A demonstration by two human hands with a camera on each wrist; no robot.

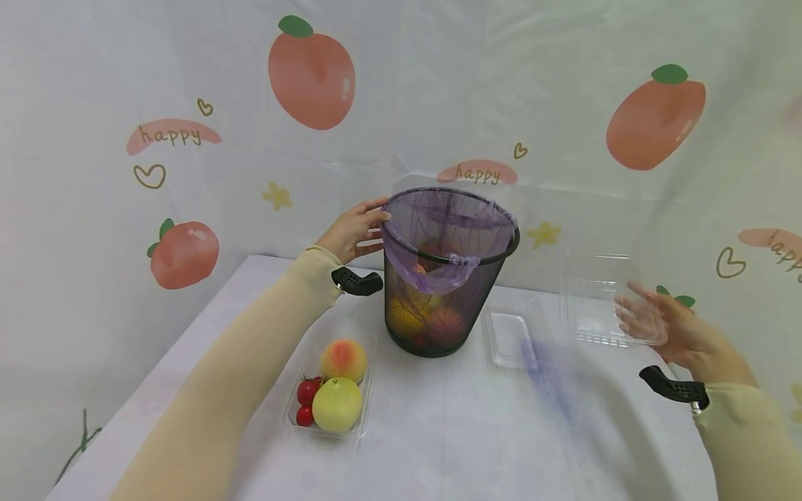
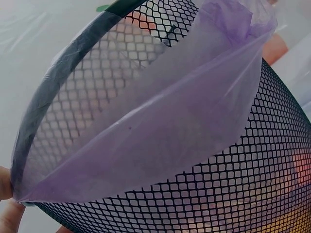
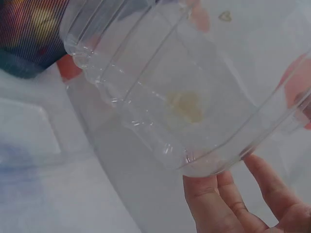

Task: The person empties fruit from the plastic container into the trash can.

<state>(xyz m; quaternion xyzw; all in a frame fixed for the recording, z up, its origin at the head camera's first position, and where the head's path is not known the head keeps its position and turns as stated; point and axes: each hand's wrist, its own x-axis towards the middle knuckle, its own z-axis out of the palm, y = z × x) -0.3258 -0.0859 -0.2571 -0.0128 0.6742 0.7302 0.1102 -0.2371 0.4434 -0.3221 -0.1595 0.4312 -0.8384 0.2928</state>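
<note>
A black mesh wastebasket (image 1: 432, 278) stands on the table, lined with a thin purple plastic bag (image 1: 432, 278). Round yellow and reddish fruit (image 1: 446, 321) shows through its mesh. At the left of its rim, my left hand (image 1: 354, 229) pinches the edge, with the other fingers spread along the outside. In the left wrist view only fingertips (image 2: 6, 183) appear, right at the rim. My right hand (image 1: 692, 334) grips a clear plastic container (image 3: 146, 87) by its edge and holds it up on edge above the table; nothing lies inside it.
Left of the wastebasket sits a clear tray (image 1: 365, 417) with a peach (image 1: 344, 360), a pale yellow-green fruit (image 1: 337, 403) and several small red fruits (image 1: 308, 391). Another clear container (image 1: 510, 339) lies to the right. Behind hangs a printed white curtain (image 1: 401, 83).
</note>
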